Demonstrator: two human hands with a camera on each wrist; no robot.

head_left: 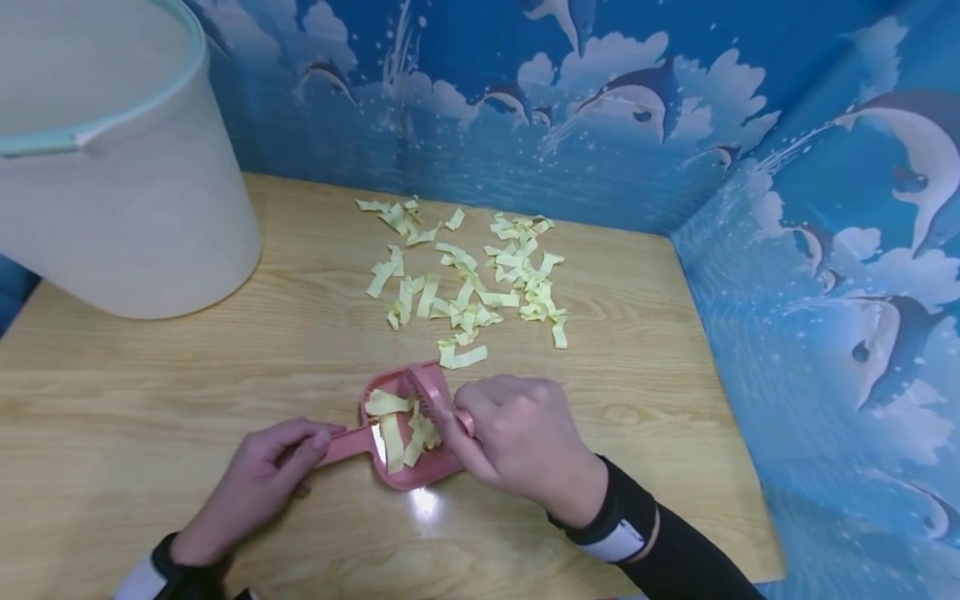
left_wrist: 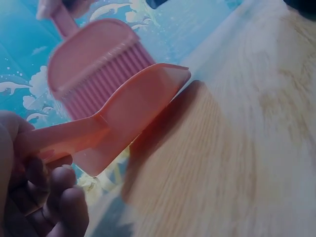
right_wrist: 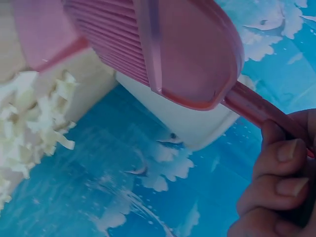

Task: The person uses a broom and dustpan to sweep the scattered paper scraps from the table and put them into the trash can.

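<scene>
My left hand grips the handle of a pink dustpan low over the wooden table. Several pale yellow paper strips lie in the pan. In my right hand is the handle of a small pink hand brush, its bristles down over the pan. The left wrist view has the brush behind the raised side wall of the dustpan. Seen from the right wrist, the brush spans the top, with curled fingers around its handle.
A scattered heap of pale yellow paper strips lies beyond the dustpan on the wooden table. At the back left stands a large white bucket with a light blue rim. A blue dolphin-print cloth hangs behind and to the right.
</scene>
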